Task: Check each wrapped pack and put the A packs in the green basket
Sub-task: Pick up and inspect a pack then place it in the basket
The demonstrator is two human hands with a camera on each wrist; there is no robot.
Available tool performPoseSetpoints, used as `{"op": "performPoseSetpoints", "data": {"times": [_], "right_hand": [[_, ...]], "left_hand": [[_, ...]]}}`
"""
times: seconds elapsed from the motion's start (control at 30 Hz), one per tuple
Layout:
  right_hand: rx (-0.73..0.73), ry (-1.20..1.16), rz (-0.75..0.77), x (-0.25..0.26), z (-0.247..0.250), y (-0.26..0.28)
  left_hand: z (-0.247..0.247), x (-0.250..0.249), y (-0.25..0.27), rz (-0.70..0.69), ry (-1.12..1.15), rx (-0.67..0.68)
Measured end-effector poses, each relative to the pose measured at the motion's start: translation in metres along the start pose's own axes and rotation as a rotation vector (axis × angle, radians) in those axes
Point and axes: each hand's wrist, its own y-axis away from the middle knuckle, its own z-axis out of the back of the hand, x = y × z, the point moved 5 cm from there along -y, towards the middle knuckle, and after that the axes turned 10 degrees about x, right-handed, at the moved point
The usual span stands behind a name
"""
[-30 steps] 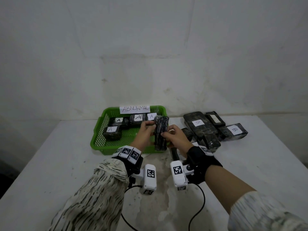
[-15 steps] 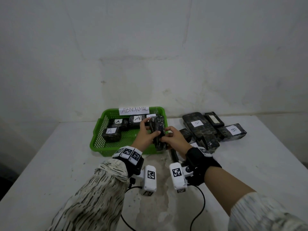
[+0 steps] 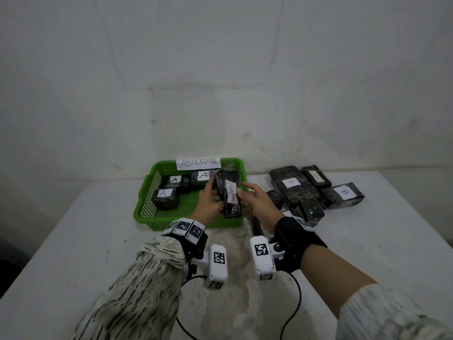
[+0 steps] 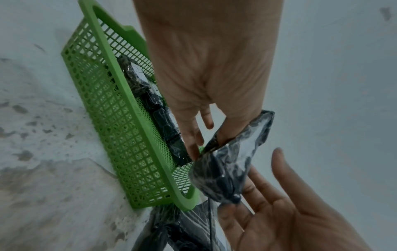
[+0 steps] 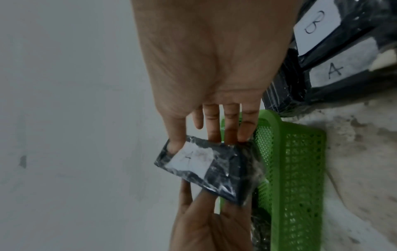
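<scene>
A dark wrapped pack point(image 3: 230, 195) with a white label marked A facing up hangs over the right front part of the green basket point(image 3: 157, 218). My left hand point(image 3: 212, 195) grips its left side, thumb and fingers pinching it point(image 4: 225, 169). My right hand point(image 3: 248, 195) has straight fingers; their tips touch the pack's right edge point(image 5: 214, 169), and the palm is spread. Three packs labelled A point(image 3: 162, 193) lie inside the basket, which carries a paper sign reading ABNORMAL.
To the right of the basket lies a pile of wrapped packs point(image 3: 289, 182), some labelled B point(image 3: 344, 192). The right wrist view shows one labelled A point(image 5: 335, 71) in that pile. The white table point(image 3: 73, 241) meets a wall behind; cables trail from my wrists.
The pack has turned from standing on edge to label side up, showing an A. My right fingers have straightened and loosened from it. Both hands stay over the basket's right front.
</scene>
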Motion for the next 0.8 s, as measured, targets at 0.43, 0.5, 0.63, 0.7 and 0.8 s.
{"op": "performPoseSetpoints", "data": {"times": [0.43,0.5,0.63,0.7,0.8], "right_hand": [[0.041,0.208,0.080,0.005,-0.001,0.005],[0.095,0.224,0.065,0.006,-0.005,0.006],[0.025,0.167,0.098,0.011,-0.003,0.006],[-0.017,0.119,0.074,0.012,-0.002,0.004],[0.049,0.142,0.003,0.011,-0.008,0.002]], "left_hand": [[-0.008,-0.011,0.001,0.107,0.183,0.026],[-0.003,-0.010,-0.001,0.093,0.115,-0.022],[0.003,-0.005,-0.002,0.085,0.101,-0.059],[0.001,-0.008,0.002,0.088,0.106,-0.034],[-0.007,-0.013,0.006,0.084,0.158,0.021]]}}
